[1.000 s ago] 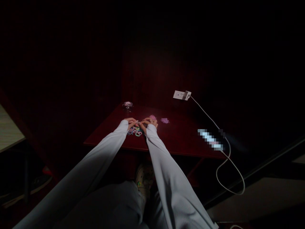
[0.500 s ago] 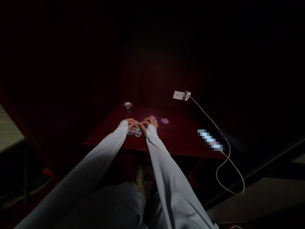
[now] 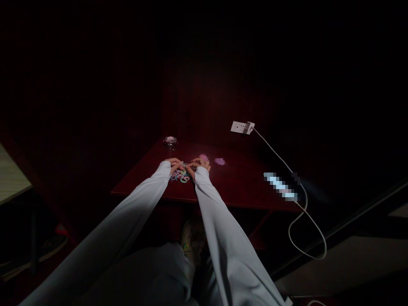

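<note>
My left hand [image 3: 174, 162] and my right hand [image 3: 200, 164] are close together over a heap of pastel hair ties [image 3: 184, 179] on a dark red table. Fingers of both hands are closed in a pinch, the tips almost meeting around something small and pale that is too tiny to make out. Just beyond the right hand lies a pile of small pink bands [image 3: 204, 157], partly covered by its fingers. A similar purple pile [image 3: 219, 161] sits to the right of it.
A clear round jar [image 3: 170, 141] stands at the table's back left. On the back wall a socket [image 3: 241, 127] holds a white charger, whose cable [image 3: 306, 199] runs to a blurred-out lit device [image 3: 280, 187] at the right. The table's front edge [image 3: 153, 197] is near my forearms.
Both hands stay in nearly the same place, with only slight finger movement; the right fingers look a little more spread. The whole view has shifted very slightly.
</note>
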The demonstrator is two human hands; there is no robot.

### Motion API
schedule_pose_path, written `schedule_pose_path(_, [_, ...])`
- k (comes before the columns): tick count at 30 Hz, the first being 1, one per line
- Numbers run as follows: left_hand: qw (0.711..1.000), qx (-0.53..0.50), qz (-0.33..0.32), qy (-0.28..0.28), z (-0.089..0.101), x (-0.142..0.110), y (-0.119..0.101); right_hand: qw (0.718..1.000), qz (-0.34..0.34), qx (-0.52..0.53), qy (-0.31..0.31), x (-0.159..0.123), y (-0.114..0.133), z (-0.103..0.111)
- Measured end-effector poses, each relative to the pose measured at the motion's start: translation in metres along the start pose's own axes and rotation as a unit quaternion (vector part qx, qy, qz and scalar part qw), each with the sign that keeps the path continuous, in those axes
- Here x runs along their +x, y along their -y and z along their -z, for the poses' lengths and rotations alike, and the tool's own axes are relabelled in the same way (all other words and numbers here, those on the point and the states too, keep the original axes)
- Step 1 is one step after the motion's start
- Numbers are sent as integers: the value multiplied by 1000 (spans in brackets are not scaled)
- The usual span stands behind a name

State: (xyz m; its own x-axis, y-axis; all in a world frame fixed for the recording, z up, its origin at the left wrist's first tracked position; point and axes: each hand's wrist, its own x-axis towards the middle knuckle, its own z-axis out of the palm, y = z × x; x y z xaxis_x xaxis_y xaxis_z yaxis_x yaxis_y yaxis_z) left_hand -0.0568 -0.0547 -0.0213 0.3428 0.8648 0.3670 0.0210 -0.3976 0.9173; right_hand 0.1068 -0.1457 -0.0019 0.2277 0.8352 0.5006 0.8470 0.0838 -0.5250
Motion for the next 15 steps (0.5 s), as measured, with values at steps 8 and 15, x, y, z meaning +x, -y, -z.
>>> schedule_pose_path(8, [1000,5,-6,-1,1,0,-5,1000,1,-1,-13,0,1,-3])
schedule_pose_path(15, [1000,7,-12,0,0,-1,-3,1000,4,-11,-7,0,0,-4])
